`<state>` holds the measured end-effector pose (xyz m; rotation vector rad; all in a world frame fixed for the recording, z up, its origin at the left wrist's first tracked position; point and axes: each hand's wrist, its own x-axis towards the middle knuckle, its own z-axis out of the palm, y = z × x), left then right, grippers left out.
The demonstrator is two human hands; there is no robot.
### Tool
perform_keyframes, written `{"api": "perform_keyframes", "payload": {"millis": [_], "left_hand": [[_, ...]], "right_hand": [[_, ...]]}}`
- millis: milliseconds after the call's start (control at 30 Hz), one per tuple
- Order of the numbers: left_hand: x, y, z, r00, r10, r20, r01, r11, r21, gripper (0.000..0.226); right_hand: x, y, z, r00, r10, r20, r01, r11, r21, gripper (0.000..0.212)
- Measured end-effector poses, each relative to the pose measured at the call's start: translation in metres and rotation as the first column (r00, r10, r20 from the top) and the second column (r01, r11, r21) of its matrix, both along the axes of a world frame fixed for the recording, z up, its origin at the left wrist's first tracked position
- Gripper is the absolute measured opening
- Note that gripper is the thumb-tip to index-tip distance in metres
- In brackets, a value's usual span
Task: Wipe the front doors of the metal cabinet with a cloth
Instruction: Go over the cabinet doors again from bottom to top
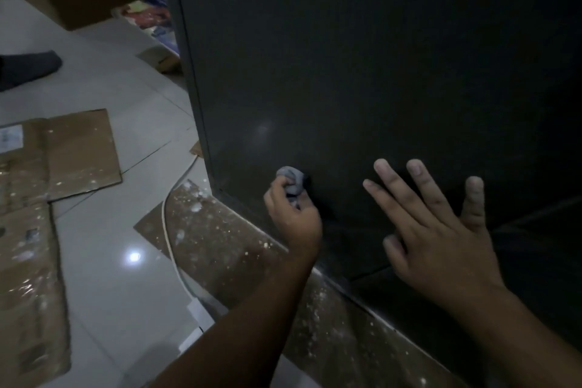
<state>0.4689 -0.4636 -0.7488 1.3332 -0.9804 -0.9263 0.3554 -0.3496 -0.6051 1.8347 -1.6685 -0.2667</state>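
Gripped in the left hand (293, 214), a balled grey cloth (291, 181) is pressed at the cabinet door's (346, 72) bottom-left corner; right hand (441, 230) is held spread nearby. It should probably be opened out, tbh.

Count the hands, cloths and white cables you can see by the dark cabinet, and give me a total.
Hands: 2, the left hand gripping the cloth, the right hand with fingers spread by the cabinet
Cloths: 1
White cables: 1, the white cable
Total: 4
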Motion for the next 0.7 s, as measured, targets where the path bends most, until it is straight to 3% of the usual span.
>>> {"api": "perform_keyframes", "payload": {"millis": [200,333,367,433,567,700], "left_hand": [[-0.022,0.080,0.015,0.910,-0.361,0.203,0.386,0.918,-0.096,0.037],[-0.030,0.098,-0.008,0.803,-0.419,0.425,0.517,0.843,-0.146,0.026],[-0.030,0.100,-0.012,0.767,-0.468,0.439,0.569,0.812,-0.129,0.022],[-0.027,0.099,-0.029,0.632,-0.486,0.604,0.679,0.722,-0.130,0.024],[-0.025,0.079,-0.054,0.417,-0.568,0.709,0.840,0.539,-0.063,0.027],[-0.018,0.054,-0.074,0.331,-0.461,0.823,0.917,0.365,-0.164,0.035]], "right_hand": [[0.003,0.015,0.020,0.998,-0.059,-0.035,0.062,0.995,0.081,0.076],[-0.005,0.033,0.020,0.992,-0.104,-0.068,0.111,0.988,0.105,0.071],[-0.008,0.039,0.019,0.991,-0.112,-0.070,0.120,0.987,0.109,0.071],[-0.011,0.047,0.017,0.989,-0.132,-0.061,0.138,0.984,0.114,0.072],[-0.013,0.054,0.013,0.986,-0.157,-0.058,0.164,0.978,0.130,0.075],[-0.011,0.052,0.007,0.983,-0.165,-0.086,0.175,0.976,0.131,0.076]]}}
